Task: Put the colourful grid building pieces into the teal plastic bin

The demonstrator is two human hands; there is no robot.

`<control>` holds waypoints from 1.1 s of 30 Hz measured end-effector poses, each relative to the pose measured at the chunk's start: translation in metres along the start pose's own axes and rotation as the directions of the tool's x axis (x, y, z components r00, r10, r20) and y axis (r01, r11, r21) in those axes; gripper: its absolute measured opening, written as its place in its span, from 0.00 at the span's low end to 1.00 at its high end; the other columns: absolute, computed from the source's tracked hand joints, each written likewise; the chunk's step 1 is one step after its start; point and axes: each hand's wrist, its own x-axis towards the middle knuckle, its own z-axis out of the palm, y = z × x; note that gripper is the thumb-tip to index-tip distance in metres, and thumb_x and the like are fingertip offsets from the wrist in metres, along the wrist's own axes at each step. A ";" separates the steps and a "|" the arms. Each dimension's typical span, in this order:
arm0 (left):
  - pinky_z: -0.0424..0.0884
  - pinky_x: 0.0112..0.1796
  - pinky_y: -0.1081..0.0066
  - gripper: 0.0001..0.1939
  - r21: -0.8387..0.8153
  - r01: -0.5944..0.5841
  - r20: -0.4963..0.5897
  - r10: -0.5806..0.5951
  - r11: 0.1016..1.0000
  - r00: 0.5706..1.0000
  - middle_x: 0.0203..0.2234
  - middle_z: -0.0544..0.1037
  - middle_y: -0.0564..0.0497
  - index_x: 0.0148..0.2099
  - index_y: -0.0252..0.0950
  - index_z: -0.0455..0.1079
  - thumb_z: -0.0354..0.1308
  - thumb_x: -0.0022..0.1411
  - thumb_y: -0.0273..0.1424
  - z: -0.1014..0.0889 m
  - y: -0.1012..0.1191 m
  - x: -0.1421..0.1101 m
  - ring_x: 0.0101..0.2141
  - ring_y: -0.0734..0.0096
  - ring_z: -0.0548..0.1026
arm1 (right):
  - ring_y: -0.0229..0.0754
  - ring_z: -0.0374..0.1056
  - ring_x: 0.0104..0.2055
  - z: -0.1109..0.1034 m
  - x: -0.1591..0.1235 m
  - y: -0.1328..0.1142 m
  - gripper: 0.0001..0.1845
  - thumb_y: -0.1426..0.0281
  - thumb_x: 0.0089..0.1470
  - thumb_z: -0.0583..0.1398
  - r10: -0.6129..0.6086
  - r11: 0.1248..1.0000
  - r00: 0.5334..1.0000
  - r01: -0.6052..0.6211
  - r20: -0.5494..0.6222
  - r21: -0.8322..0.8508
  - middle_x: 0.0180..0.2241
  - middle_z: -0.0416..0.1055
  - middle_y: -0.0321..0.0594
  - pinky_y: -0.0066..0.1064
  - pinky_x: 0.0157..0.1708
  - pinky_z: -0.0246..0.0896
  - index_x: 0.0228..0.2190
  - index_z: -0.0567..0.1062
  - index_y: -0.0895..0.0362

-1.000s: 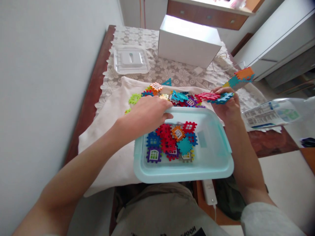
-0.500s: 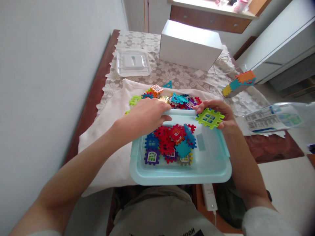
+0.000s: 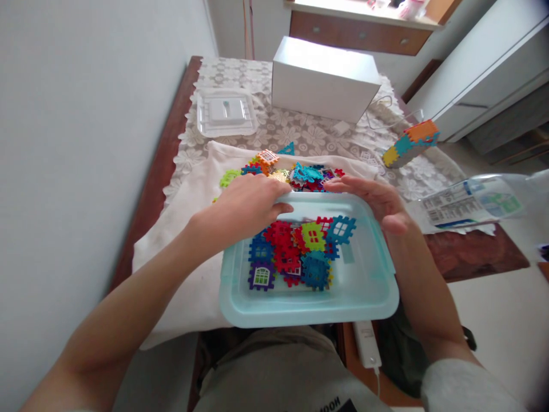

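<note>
**Tiles going from the cloth into the tub: right hand empty, left hand steadying the rim**

You are mid-way through a clear-up, by the look of it. Your left hand (image 3: pixel 246 206) lies curled over the far left rim of the pale blue tub (image 3: pixel 309 309), fingers bent onto the edge; it looks like a steadying hold on the rim, though from this angle you cannot tell whether a tile is tucked under the fingers. Your right hand (image 3: pixel 377 200) is flat and slack, fingers stretched out over the tub's far right corner, with nothing in it.

The things in play lie in two places. A layer of bright interlocking tiles (image 3: pixel 300 252) sits inside the tub, bunched toward its left and middle, a lime one and a blue window piece on top. The loose tiles (image 3: pixel 295 171) are heaped on the white cloth (image 3: pixel 189 229), just beyond the tub's far rim and just past your right fingertips.

My reading is that the next move calls for a short reach over the rim into that heap, closing on a few pieces at once, while the left hand holds the tub, which overhangs the table edge toward your lap. A built strip of tiles (image 3: pixel 409 143) stands apart on the lace tablecloth (image 3: pixel 274 126), to the right.
</note>
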 end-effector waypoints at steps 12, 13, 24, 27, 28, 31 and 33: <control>0.67 0.36 0.64 0.12 0.027 0.025 0.012 -0.026 0.999 1.000 0.39 0.89 0.46 0.42 0.41 0.81 0.62 0.77 0.41 -0.001 0.003 0.001 0.41 0.53 0.86 | 0.65 0.66 0.77 -0.044 0.018 0.051 0.35 0.52 0.52 0.80 0.014 0.802 0.989 -0.099 -0.147 -0.589 0.70 0.76 0.44 0.62 0.78 0.62 0.61 0.84 0.42; 0.66 0.36 0.64 0.12 0.031 0.023 0.013 -0.024 0.999 1.000 0.39 0.89 0.46 0.43 0.41 0.81 0.62 0.77 0.41 -0.001 0.003 0.001 0.41 0.52 0.86 | 0.65 0.69 0.75 -0.044 0.018 0.056 0.33 0.55 0.51 0.80 0.015 0.810 0.991 -0.092 -0.136 -0.579 0.68 0.78 0.43 0.61 0.78 0.63 0.59 0.85 0.41; 0.67 0.36 0.64 0.12 0.017 0.006 0.003 -0.006 1.000 1.000 0.40 0.90 0.45 0.44 0.41 0.82 0.61 0.77 0.40 -0.001 0.000 0.000 0.41 0.52 0.87 | 0.64 0.79 0.63 -0.040 0.021 0.059 0.19 0.58 0.51 0.78 -0.047 0.807 0.983 -0.066 -0.175 -0.587 0.56 0.85 0.40 0.58 0.70 0.72 0.46 0.89 0.41; 0.67 0.36 0.64 0.12 0.011 -0.002 -0.004 0.002 1.000 1.000 0.39 0.89 0.45 0.44 0.41 0.82 0.61 0.77 0.41 0.000 0.000 0.000 0.42 0.52 0.87 | 0.60 0.80 0.59 -0.035 0.022 0.052 0.22 0.53 0.50 0.80 -0.057 0.829 0.969 -0.088 -0.239 -0.553 0.53 0.85 0.40 0.55 0.67 0.75 0.46 0.86 0.43; 0.67 0.36 0.64 0.12 0.011 -0.008 -0.007 0.008 1.000 1.000 0.39 0.89 0.45 0.44 0.41 0.82 0.61 0.77 0.41 0.000 0.000 0.000 0.42 0.52 0.87 | 0.58 0.80 0.58 -0.033 0.023 0.050 0.23 0.52 0.51 0.80 -0.063 0.845 0.959 -0.096 -0.278 -0.525 0.52 0.85 0.40 0.54 0.67 0.75 0.45 0.85 0.44; 0.67 0.36 0.64 0.12 0.017 -0.013 -0.006 0.013 1.000 1.000 0.39 0.89 0.45 0.43 0.41 0.82 0.61 0.77 0.40 0.000 0.000 0.000 0.42 0.52 0.87 | 0.52 0.81 0.56 -0.027 0.025 0.043 0.24 0.48 0.53 0.78 -0.089 0.938 0.920 -0.052 -0.381 -0.343 0.51 0.83 0.39 0.49 0.66 0.75 0.42 0.80 0.46; 0.66 0.35 0.64 0.12 0.020 -0.012 -0.006 0.012 1.000 1.000 0.39 0.89 0.45 0.43 0.41 0.82 0.61 0.77 0.40 0.001 0.000 0.000 0.42 0.52 0.87 | 0.50 0.82 0.54 -0.023 0.025 0.037 0.25 0.42 0.54 0.76 -0.089 0.986 0.915 0.025 -0.392 -0.166 0.50 0.83 0.36 0.48 0.65 0.76 0.41 0.78 0.44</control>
